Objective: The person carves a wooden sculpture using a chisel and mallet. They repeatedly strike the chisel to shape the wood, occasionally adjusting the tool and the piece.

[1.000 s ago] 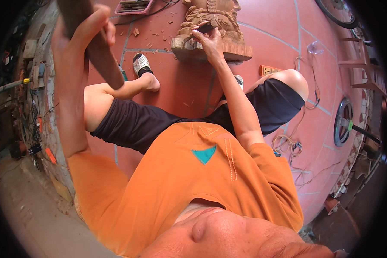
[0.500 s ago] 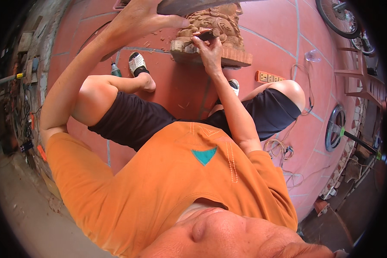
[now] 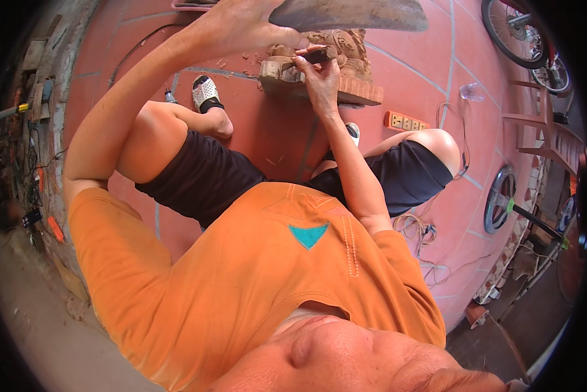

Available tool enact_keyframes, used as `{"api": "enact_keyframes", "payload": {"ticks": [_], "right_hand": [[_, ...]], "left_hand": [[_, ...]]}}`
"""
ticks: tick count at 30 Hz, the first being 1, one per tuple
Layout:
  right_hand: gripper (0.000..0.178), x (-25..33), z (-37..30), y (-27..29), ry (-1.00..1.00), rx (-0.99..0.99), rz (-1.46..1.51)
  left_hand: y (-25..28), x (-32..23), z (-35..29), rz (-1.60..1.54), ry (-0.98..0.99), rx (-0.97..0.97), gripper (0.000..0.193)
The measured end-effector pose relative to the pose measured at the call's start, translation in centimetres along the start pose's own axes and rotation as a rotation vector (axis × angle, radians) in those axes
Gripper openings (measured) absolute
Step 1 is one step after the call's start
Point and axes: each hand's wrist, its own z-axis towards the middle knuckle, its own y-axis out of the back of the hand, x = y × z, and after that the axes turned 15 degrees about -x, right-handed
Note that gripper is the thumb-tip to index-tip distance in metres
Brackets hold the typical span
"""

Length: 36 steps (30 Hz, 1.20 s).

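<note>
My right hand (image 3: 321, 85) is closed around a chisel (image 3: 319, 56) with a dark handle, its thin end pointing left. The chisel is held over a brown carved wood block (image 3: 355, 55) with relief figures and a thick base, standing on the floor between my feet. Above it, my left hand (image 3: 244, 29) is raised near the top edge, thumb stretched to the right. A long, flat, grey-brown club-like piece (image 3: 365, 14) runs out from that hand. My left fingers are mostly cut off or hidden, but the piece seems gripped in them.
Wood shavings (image 3: 225, 63) lie on the red tiles. An orange power strip (image 3: 406, 121) sits right of the block, with cables (image 3: 414, 228) nearby. A clear plastic cup (image 3: 472, 92), a chair (image 3: 548, 134), a bicycle wheel (image 3: 519, 32) and a steering-wheel-like ring (image 3: 500, 199) are further right.
The grey-brown piece has swung down and further right, showing more of its length and covering the carving's top. My left hand shifted slightly right and down. The right hand stays nearly still.
</note>
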Motion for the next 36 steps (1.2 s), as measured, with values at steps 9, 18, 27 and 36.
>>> {"api": "enact_keyframes", "payload": {"ticks": [9, 18, 27, 36], "right_hand": [[0.023, 0.3, -0.4, -0.2, 0.002, -0.004, -0.020], [0.027, 1.6, -0.8, -1.2, 0.330, 0.003, -0.443], [0.028, 1.1, -0.9, -1.3, 0.384, 0.021, -0.649], [0.025, 1.5, -0.9, -1.3, 0.354, 0.002, -0.487]], "left_hand": [[-1.2, 1.9, 0.5, 0.139, -0.201, -0.036, 0.062], [-1.9, 1.3, 0.2, 0.167, -0.227, 0.011, 0.059], [-4.2, 4.9, -1.0, 0.446, -0.249, 0.032, 0.041], [-3.4, 2.4, -1.0, 0.202, -0.195, 0.030, 0.041]]}}
